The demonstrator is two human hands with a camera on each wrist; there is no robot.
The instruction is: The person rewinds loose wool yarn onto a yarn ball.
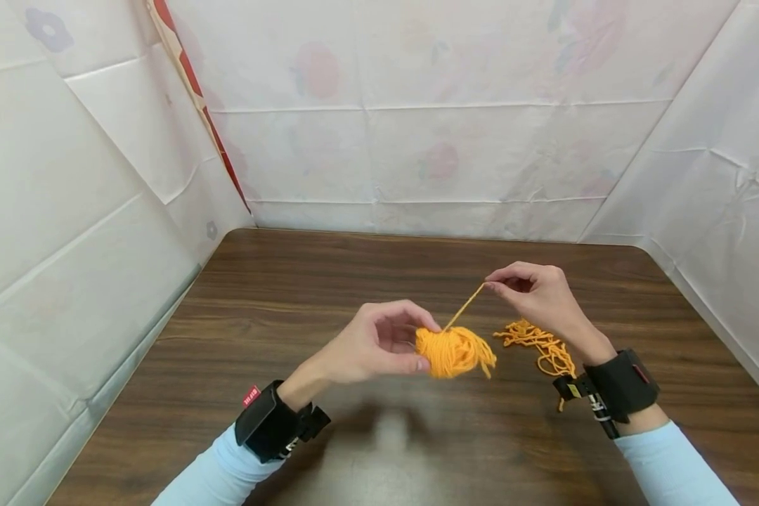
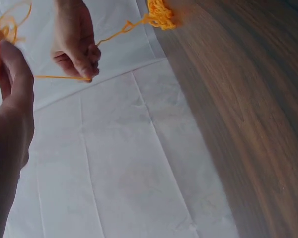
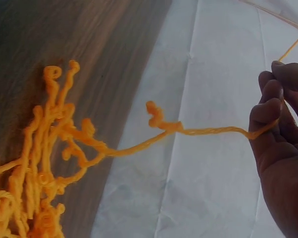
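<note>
The left hand (image 1: 379,344) is holding a small orange yarn bundle (image 1: 454,350) just above the wooden table (image 1: 278,295), fingers and thumb curling round its left side so that the loose ends are fanning out to the right. The grip looks like an anchor, as it is keeping the bundle from being dragged along by the pull on the other end. In the left wrist view only the edge of the bundle is showing, at the top left by the fingertips.

The right hand (image 1: 540,292) is pinching a single strand (image 1: 464,308) between thumb and fingertips, up and to the right of the bundle. The strand is running taut in a straight line from the top of the bundle to the pinch — a sign that the two hands are pulling gently against each other. In the right wrist view the yarn is passing through the curled fingers (image 3: 268,111) and trailing on, slack and kinked, toward the table.

That slack end is joining a loose yarn pile (image 1: 540,344) lying on the table just under the right wrist, near the bundle but apart from it — probably where drawn-out yarn is collecting, within easy reach of the pulling hand. Both forearms are wearing black wrist straps over pale blue sleeves, and white creased sheeting (image 1: 101,211) is walling in the table on three sides.
</note>
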